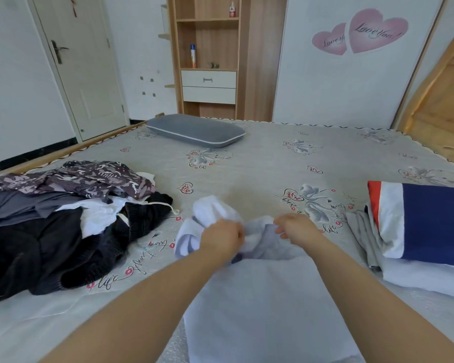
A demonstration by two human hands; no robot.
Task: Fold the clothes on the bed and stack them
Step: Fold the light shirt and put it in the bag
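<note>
A white garment [260, 297] lies in front of me on the bed [260, 166], its far end bunched up. My left hand [222, 238] grips the bunched white cloth on the left side. My right hand [295, 226] pinches the cloth's upper edge a little to the right. A heap of unfolded clothes [63, 218], dark, white and camouflage-patterned, sits on the left of the bed. On the right lies a stack of folded clothes [417, 231], with a blue, white and red piece on top.
A grey pillow [194, 132] rests at the far side of the bed. Behind it stand a wooden shelf unit [207, 61] with drawers and a door [81, 61]. A wooden board [443, 108] leans at the right wall.
</note>
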